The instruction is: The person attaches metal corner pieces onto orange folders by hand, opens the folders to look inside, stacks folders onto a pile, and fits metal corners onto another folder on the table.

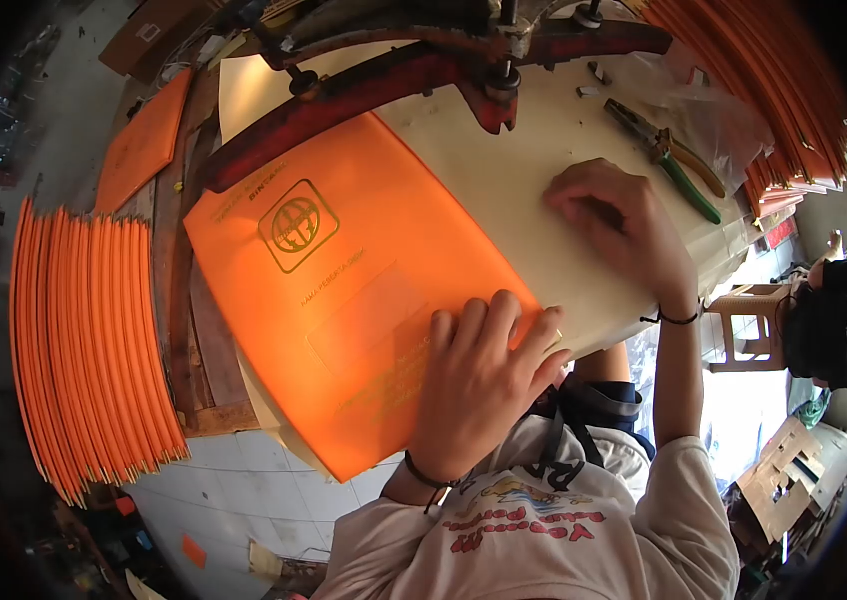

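Note:
An orange folder (384,250) with a gold globe emblem and lettering lies at an angle on the table. My left hand (479,385) rests on its near right part, fingers slightly bent and apart, the thumb by the folder's edge. Over the pale table covering, to the right of the folder, my right hand (624,225) is raised with its fingers curled together. Those fingertips are a little blurred, and what they hold, if anything, cannot be made out. Above the folder's far end runs the dark red metal bar (344,110) of a machine.
Pliers (666,158) with green and orange handles lie at the right, near clear plastic (714,105). Orange folders are stacked at the left (94,345) and far right (754,80). Another orange folder (147,140) lies at the far left. A person in a dark cap (826,325) is at the right.

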### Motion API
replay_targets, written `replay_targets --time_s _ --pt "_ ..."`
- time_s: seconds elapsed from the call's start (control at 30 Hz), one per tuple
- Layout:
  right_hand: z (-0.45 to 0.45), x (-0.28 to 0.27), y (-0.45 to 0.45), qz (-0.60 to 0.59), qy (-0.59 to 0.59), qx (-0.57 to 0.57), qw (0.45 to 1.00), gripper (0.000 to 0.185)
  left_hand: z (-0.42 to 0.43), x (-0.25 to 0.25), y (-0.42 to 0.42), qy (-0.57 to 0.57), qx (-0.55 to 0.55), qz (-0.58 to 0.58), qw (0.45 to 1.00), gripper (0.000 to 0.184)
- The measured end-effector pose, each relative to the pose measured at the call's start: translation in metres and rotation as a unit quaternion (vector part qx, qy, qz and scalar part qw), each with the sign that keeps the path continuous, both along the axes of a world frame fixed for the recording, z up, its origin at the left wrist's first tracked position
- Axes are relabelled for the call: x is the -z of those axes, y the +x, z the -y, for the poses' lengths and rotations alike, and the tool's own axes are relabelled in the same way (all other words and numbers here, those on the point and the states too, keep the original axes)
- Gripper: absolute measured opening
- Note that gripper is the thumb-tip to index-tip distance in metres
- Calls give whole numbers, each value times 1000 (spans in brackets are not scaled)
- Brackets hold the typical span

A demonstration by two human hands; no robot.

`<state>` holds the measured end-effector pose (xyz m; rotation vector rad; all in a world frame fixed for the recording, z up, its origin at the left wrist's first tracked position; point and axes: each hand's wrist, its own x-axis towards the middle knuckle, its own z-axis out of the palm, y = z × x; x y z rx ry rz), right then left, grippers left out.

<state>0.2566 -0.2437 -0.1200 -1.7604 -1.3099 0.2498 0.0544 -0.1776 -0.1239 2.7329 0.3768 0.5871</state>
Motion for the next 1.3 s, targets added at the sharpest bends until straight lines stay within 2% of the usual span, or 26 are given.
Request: replay_targets --time_s 0.8,1.13,1.3 --pt "18 20 19 113 97 -110 983 18 11 2 0 0 -2 42 999 22" --pt "24 14 14 103 136 -127 977 15 18 -10 -5 -16 1 -1 1000 18" --pt "23 8 14 70 121 -131 982 13 21 -14 -3 -17 -17 -11 1000 16"
